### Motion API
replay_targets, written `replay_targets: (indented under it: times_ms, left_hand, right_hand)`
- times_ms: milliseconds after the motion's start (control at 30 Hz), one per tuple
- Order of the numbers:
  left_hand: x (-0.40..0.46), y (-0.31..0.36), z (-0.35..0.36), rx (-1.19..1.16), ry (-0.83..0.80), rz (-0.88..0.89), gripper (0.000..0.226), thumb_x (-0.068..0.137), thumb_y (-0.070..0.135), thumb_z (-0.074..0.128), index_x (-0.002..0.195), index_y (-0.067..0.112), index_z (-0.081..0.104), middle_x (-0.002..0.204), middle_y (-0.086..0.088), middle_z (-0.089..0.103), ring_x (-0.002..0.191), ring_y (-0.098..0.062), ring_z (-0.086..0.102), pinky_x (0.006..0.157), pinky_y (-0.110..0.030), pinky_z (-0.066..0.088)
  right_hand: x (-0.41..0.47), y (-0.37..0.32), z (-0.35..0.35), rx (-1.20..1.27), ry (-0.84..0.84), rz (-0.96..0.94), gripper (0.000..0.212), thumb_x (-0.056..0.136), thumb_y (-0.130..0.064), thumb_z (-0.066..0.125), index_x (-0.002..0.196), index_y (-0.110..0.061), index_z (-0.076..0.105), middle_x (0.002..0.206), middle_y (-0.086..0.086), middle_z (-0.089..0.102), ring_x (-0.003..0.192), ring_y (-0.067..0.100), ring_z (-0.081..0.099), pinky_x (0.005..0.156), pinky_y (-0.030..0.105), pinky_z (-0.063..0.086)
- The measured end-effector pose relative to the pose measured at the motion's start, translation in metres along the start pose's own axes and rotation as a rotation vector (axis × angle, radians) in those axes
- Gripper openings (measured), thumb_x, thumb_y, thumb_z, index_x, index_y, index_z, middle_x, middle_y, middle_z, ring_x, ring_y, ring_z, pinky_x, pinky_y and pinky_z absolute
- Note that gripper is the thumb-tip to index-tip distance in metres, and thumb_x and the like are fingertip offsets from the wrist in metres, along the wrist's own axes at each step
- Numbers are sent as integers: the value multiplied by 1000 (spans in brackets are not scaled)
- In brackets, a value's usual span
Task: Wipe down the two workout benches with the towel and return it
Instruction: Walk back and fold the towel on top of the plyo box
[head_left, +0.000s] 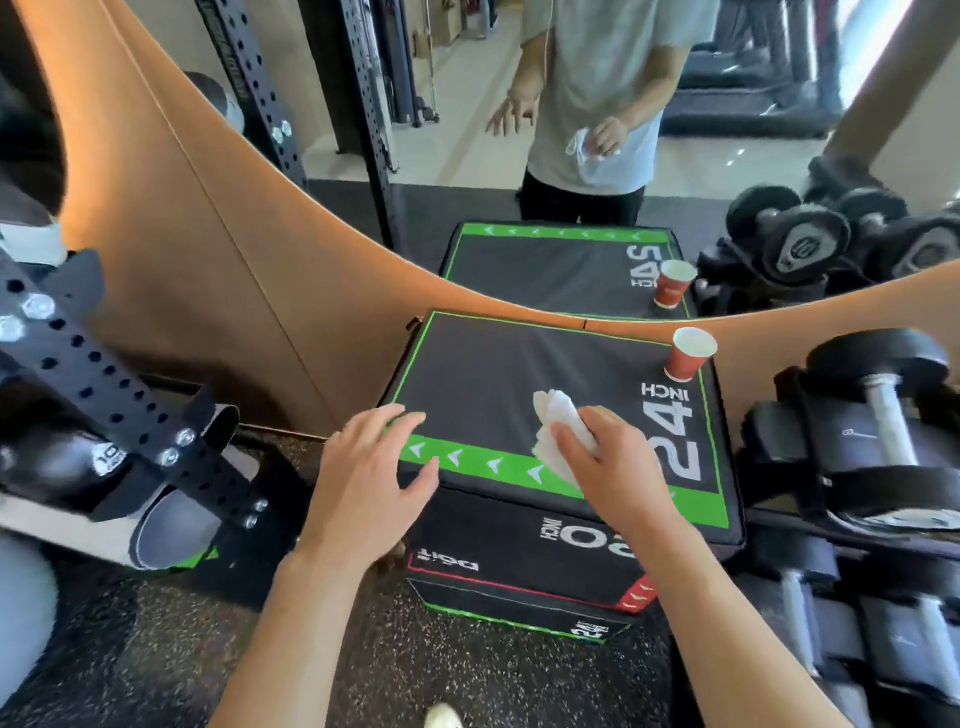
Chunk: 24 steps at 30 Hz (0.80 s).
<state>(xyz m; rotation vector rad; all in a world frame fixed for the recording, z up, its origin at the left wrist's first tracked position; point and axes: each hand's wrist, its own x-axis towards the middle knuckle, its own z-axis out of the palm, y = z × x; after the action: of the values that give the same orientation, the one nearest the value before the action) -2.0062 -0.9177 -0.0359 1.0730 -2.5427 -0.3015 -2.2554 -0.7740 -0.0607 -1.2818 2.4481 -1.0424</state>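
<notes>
White towel (563, 434): bunched under the right hand (618, 470), pressed on the near part of the black padded box top, partly over the green arrow strip.
Right hand: fingers (571, 441) clamped on the towel, palm down.
Left hand (371, 480): fingers (410, 421) apart and spread, holding nothing, over the near left corner of the surface; whether they touch it cannot be told.
Surface (493, 374): black top of a padded box with a thin green border, a broad green strip of white arrows at the near edge and "24 INCH" printed at the right.
Paper cup (688, 356): red with a white inside, upright on the far right corner of the surface, well apart from the towel.
Lower box (519, 566): black, red and green trim, under the top one.
Dumbbell rack (872, 467): black dumbbells just beside the box on the right.
Perforated black upright (104, 374): tilted across the left, bolted plates on it.
Mirror (467, 130): behind the box, showing the person's torso, both hands, the towel and the cup.
Floor (363, 665): dark speckled rubber; a light shoe tip at the bottom edge.
</notes>
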Motion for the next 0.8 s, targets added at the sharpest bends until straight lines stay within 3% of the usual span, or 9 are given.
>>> replay_targets:
  times_ms: [167,367,600,800]
  left_hand:
    - [48,-48,6,13,-82,88,51,95,47,58,141,23,60,146,3,54,137,-19,46,112,-46,41]
    - [79,-74,19,-24,-110,150,54,93,51,50,137,22,62,141,4,56,133,-20,49,106,-45,44]
    - [95,-78,47,-72,-163,164,55,93,53,48,139,25,60,142,6,54,134,-17,47,108,-42,43]
    - [113,-68,75,-82,-211,153,54,92,51,52,139,24,61,142,5,56,134,-18,49,109,-42,42]
  right_hand:
    - [27,-23,23,-40,42,80,43,101,-44,55,72,-16,40,74,-1,50,67,21,51,60,39,40]
    - [41,-24,37,-88,66,134,44,101,-43,58,71,-15,40,73,0,48,66,20,49,57,38,36]
    - [67,-13,56,-114,68,166,43,99,-46,57,71,-19,38,74,-3,49,67,9,50,56,34,35]
    - [95,18,83,-161,20,162,40,99,-49,54,72,-23,39,77,-6,49,66,10,49,57,35,29]
